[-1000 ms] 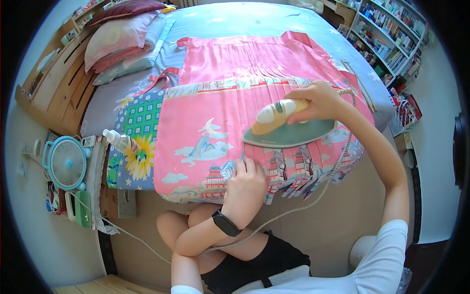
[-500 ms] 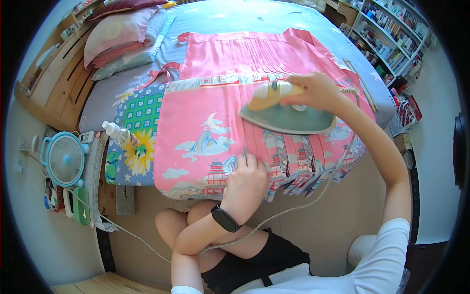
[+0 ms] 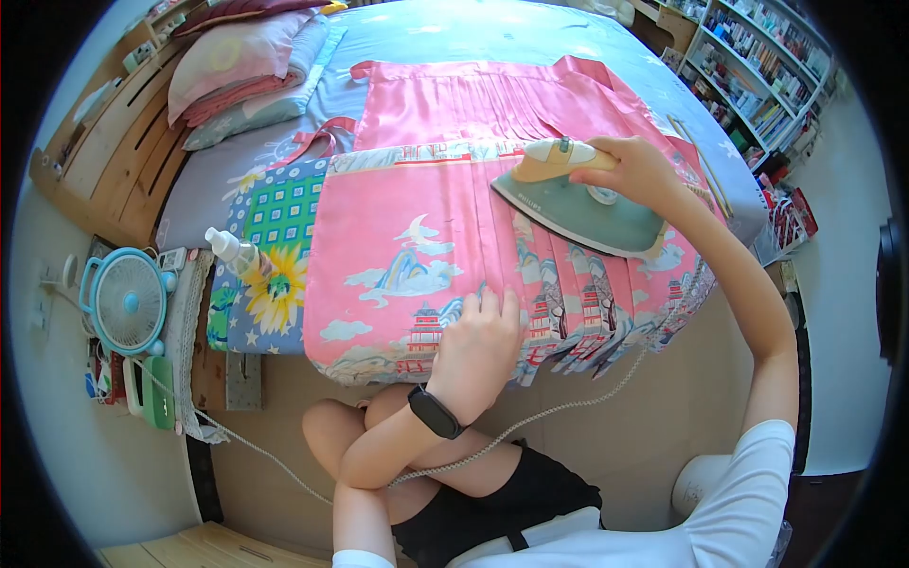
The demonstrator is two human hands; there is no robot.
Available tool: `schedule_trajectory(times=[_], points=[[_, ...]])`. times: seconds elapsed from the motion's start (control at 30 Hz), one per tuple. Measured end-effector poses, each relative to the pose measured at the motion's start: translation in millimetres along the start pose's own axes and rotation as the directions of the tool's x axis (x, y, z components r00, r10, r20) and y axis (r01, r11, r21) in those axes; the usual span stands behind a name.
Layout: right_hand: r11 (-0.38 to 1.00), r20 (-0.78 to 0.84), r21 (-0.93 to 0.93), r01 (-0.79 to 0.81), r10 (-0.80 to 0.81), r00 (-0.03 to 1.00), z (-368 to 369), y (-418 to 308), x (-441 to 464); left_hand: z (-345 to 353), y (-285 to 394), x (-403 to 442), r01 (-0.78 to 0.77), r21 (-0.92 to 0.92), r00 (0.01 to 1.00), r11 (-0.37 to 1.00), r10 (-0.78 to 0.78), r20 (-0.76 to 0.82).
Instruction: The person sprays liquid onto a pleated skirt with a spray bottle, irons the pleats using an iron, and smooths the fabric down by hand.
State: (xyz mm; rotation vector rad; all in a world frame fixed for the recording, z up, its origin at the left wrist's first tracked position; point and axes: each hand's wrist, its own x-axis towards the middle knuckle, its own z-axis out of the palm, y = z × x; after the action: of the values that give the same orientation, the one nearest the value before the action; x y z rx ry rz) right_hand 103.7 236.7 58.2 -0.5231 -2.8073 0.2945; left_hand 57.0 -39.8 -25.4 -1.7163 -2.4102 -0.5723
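My right hand (image 3: 630,170) is wrapped round the cream handle of a green steam iron (image 3: 573,210). The iron's soleplate rests on a pink pleated skirt (image 3: 379,204) printed with clouds, a moon and pagodas, its nose pointing left. My left hand (image 3: 481,346), with a black band on the wrist, lies on the skirt's pleats near the hem, fingers a little apart and pressing the cloth. Whether a fold is caught under its thumb is hidden. The skirt's plain pink upper part spreads behind the iron.
A spray bottle (image 3: 232,251) stands on the patterned mat (image 3: 282,208) at the left. The iron's cord (image 3: 540,414) runs across my lap. A fan (image 3: 128,301) stands beside the bed, pillows (image 3: 241,71) are stacked at the back left, and a bookshelf (image 3: 757,66) is at the right.
My right hand has moved the iron a little to the right and turned its nose up toward the waistband. My left hand stays on the pleats, its fingers slightly more spread.
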Motion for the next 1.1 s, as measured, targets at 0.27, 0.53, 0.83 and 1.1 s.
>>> schedule_trajectory(times=[0.27,0.53,0.83,1.1], points=[[0.999,0.013,-0.022,-0.026,0.027,1.000,-6.2,1.4,-3.9,-6.5,-5.7,6.5,0.090,0.046,0.996,0.995,-0.091,0.017],[0.991,-0.036,-0.131,-0.029,0.024,0.999,2.0,6.7,-3.7,15.3,-34.2,22.8,0.218,0.006,0.967,0.976,-0.216,-0.133],[0.996,-0.103,-0.079,0.029,-0.037,0.994,5.2,9.7,-3.1,8.6,-27.1,18.9,0.075,0.005,0.992,0.997,-0.074,-0.098],[0.992,-0.124,-0.109,0.057,-0.070,0.990,6.7,11.4,-2.6,-6.6,-54.6,20.4,0.189,-0.495,0.981,0.848,-0.186,0.057]])
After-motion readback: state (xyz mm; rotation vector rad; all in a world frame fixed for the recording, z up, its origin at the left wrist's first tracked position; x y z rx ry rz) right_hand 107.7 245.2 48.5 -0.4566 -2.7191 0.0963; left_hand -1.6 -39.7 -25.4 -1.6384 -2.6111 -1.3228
